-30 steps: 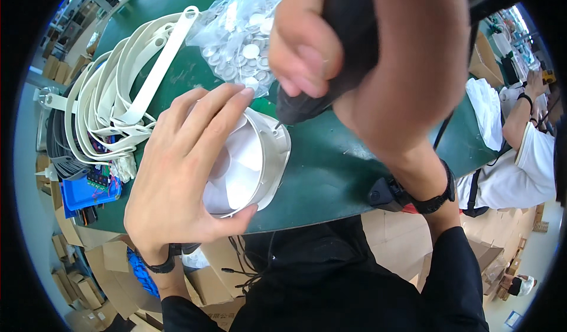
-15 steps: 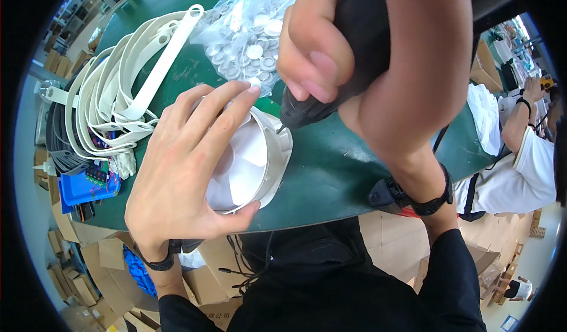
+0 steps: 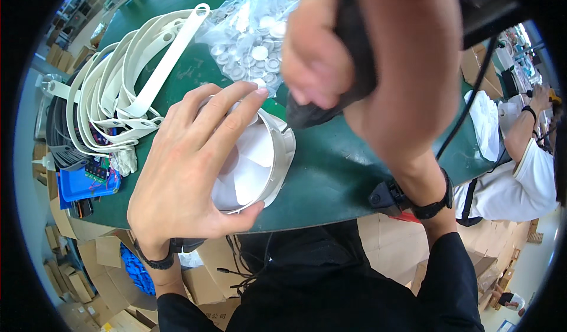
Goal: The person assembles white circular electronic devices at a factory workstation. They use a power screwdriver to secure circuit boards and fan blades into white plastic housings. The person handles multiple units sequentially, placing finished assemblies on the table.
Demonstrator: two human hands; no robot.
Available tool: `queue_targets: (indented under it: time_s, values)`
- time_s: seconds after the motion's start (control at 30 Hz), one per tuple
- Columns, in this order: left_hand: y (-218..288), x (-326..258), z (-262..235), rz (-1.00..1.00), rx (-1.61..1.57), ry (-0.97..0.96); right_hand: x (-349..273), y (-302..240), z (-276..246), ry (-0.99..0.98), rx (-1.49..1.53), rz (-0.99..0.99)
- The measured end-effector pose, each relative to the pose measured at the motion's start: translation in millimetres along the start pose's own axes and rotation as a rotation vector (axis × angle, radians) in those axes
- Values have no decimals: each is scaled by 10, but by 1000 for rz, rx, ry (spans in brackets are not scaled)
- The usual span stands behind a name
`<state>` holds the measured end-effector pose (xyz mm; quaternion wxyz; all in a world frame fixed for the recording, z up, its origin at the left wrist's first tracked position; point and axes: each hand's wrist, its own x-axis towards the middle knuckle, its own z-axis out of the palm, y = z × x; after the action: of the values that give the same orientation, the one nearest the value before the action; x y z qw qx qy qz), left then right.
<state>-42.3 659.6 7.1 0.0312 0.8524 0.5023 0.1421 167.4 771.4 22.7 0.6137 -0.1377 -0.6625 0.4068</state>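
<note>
My left hand [image 3: 186,167] is wrapped over a round white fan housing [image 3: 283,169], thumb on its near rim and fingers across its far side. White blades [image 3: 254,164] show inside the ring. My right hand [image 3: 319,66] grips a black power screwdriver [image 3: 361,54], its dark nose [image 3: 310,115] angled down to the housing's far right edge. Motion smears this hand and the tool. The bit cannot be made out, so I cannot tell whether it touches the housing.
A clear bag of small white round caps [image 3: 254,43] lies beyond the housing. Several curved white straps [image 3: 127,90] are stacked at left, near a blue tray [image 3: 88,184]. A black cable [image 3: 472,102] hangs at right. Another person's arm [image 3: 520,137] shows at the far right.
The screwdriver and my right hand have shifted slightly and are more blurred; the bit, visible earlier at the housing's edge, no longer shows. My left hand keeps its hold on the housing.
</note>
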Motion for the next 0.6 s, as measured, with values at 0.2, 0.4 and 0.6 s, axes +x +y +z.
queue_targets:
  time_s: [0.2, 0.4, 0.6]
  values:
    - [181, -32, -115, -155, -305, -57, 205, -109, 442, -454, -300, 6]
    - [188, 72, -182, -170, -342, -43, 207, -109, 452, -475, -307, 8]
    - [203, 42, -197, -166, -257, -90, 239, -111, 382, -470, -239, 46]
